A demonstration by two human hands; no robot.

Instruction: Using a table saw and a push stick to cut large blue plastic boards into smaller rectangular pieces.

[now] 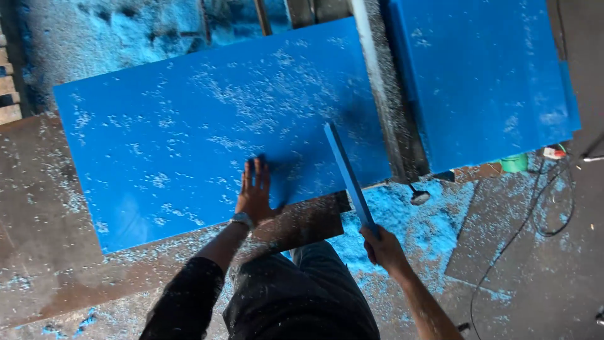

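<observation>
Two large blue boards lie flat here, and one narrow blue strip (350,176) stands free of them. The left hand (255,192) rests palm down, fingers spread flat, on the near edge of the bigger blue board (189,126); its grip closes on nothing, it only presses. A watch (242,220) sits on that wrist. The right hand (382,247) has its grip closed around the lower end of the strip, which rises up and away from it, leaning toward the left hand and crossing the bigger board's right end. The second blue board (484,75) lies beyond and to the right of the right hand, parted from the first by a grey metal rail (390,94). The brown counter (56,264) under the left hand is dusted with pale and blue shavings, heaped thickest on the floor just beside the right hand. Farther right of that hand lie a black cable (522,226), a small green object (514,164) and a small round dark knob (419,197).
</observation>
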